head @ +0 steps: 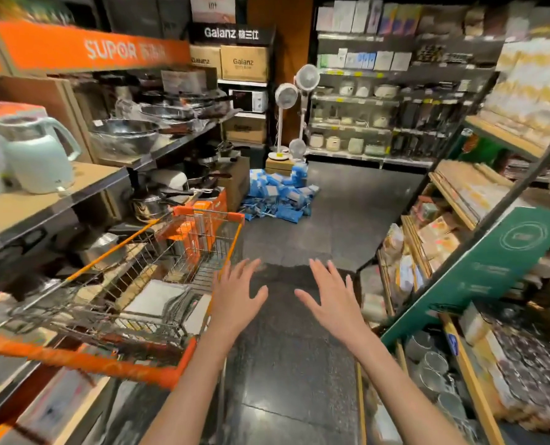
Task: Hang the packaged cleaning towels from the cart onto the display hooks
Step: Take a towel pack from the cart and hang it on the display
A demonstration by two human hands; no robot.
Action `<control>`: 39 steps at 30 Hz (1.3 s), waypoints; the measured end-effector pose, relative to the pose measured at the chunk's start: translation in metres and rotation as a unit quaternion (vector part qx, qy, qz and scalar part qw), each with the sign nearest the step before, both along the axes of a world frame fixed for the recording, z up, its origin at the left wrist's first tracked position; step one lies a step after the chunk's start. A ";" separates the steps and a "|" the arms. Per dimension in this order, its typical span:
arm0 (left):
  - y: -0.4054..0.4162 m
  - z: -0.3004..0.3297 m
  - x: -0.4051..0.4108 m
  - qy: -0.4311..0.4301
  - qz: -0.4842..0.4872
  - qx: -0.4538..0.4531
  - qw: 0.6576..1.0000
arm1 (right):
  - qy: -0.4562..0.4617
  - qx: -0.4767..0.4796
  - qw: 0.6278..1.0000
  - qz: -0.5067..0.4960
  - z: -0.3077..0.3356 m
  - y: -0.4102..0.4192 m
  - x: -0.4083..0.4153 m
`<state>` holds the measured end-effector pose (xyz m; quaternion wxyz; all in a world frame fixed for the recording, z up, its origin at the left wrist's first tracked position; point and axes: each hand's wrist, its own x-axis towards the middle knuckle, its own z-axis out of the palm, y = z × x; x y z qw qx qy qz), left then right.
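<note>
An orange-framed wire shopping cart (pixel 183 354) stands at the left of a store aisle. Pale flat packages (pixel 156 297) lie in its basket, blurred, so I cannot tell what they are. My left hand (pixel 235 297) is stretched out with spread fingers over the cart's right rim, holding nothing. My right hand (pixel 331 300) is also spread and empty, out over the dark floor. Packaged goods (pixel 408 277) fill the display rack at the right; its hooks are too blurred to make out.
Shelves of kettles (pixel 39 155) and pans (pixel 126 133) line the left side. A green sloping sign (pixel 491 268) fronts the right rack. A heap of blue packs (pixel 280 194) lies on the floor ahead, with standing fans (pixel 299 91) behind it.
</note>
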<state>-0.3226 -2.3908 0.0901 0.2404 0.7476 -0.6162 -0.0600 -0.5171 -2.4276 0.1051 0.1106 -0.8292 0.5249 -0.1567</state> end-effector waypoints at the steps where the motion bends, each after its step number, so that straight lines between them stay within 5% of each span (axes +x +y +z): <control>1: -0.012 -0.006 0.007 -0.003 0.008 0.009 1.000 | 0.006 0.003 1.000 0.003 -0.005 -0.015 0.007; 11: -0.154 -0.083 0.089 0.023 0.139 0.082 0.987 | 0.051 0.049 0.992 0.106 -0.059 -0.207 0.087; 19: -0.221 -0.105 0.151 0.102 0.329 0.096 0.934 | 0.043 0.072 0.963 0.257 -0.063 -0.357 0.183; 39: -0.233 -0.229 0.259 0.252 0.520 0.135 0.805 | 0.203 0.156 0.798 0.545 -0.218 -0.399 0.452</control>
